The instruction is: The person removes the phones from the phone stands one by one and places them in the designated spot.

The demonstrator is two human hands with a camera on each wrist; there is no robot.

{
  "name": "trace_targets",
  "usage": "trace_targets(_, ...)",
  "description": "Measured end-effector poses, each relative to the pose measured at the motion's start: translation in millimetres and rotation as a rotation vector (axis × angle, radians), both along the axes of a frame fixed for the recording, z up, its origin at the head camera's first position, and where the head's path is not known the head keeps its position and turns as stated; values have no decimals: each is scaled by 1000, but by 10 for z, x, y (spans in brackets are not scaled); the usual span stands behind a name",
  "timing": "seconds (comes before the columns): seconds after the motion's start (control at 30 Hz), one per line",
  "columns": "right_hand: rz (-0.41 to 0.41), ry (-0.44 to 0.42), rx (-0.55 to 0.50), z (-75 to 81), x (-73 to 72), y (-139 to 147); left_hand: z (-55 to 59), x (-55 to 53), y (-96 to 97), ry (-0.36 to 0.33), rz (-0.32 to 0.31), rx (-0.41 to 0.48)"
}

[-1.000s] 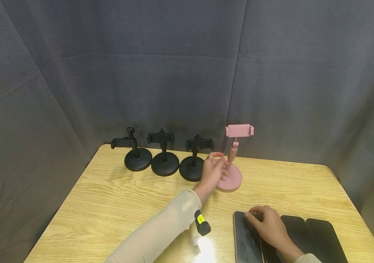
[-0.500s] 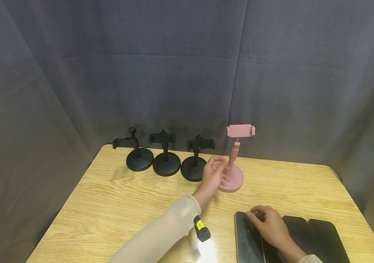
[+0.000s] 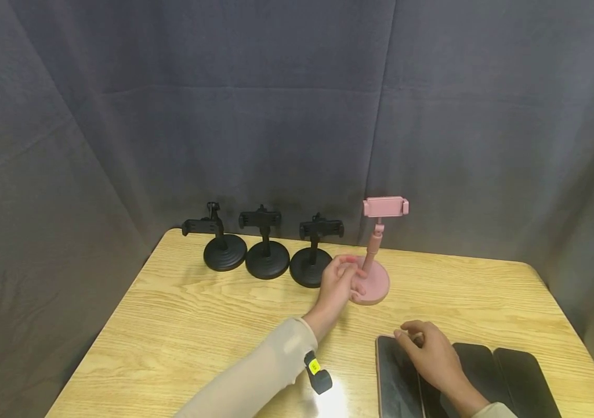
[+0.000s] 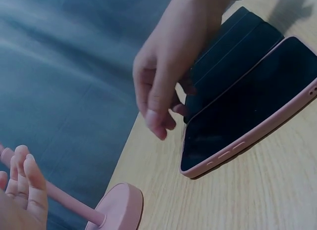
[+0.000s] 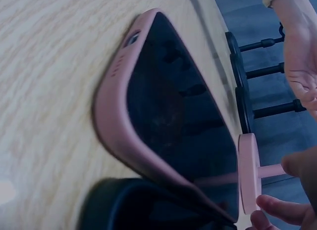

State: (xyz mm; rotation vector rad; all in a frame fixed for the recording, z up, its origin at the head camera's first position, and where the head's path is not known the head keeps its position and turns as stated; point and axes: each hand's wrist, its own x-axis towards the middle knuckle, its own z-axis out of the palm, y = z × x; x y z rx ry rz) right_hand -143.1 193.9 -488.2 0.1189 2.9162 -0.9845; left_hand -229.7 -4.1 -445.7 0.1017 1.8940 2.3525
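Observation:
In the head view my left hand (image 3: 336,287) hovers in front of the pink phone stand (image 3: 384,207), loosely curled and gripping nothing. The left wrist view shows its fingers beside the pink pole (image 4: 74,203); whether they touch it I cannot tell. My right hand (image 3: 435,357) is over the far end of a phone in a pink case (image 3: 398,377), which lies screen up. In the left wrist view the right hand (image 4: 171,71) has bent fingers with nothing between them, and its fingertips appear apart from the phone.
Three black phone stands (image 3: 225,252) (image 3: 267,259) (image 3: 310,267) are lined up left of the pink one, along the table's back edge. Several dark phones (image 3: 527,380) lie side by side at the front right. A grey curtain (image 3: 276,116) hangs behind the wooden table (image 3: 171,325).
My left hand has drawn slightly down and back from the pink stand's pole. The right hand has lifted a little off the phone's far end. The stands and phones keep their places.

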Motion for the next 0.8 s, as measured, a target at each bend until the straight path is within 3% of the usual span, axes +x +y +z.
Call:
trace_targets(0.27, -18, 33, 0, 82, 3, -51, -6, 71, -51, 14, -11, 3)
trace_targets(0.8, -19, 1, -79, 137, 113, -213, -85, 234, -285, 2, 4, 17)
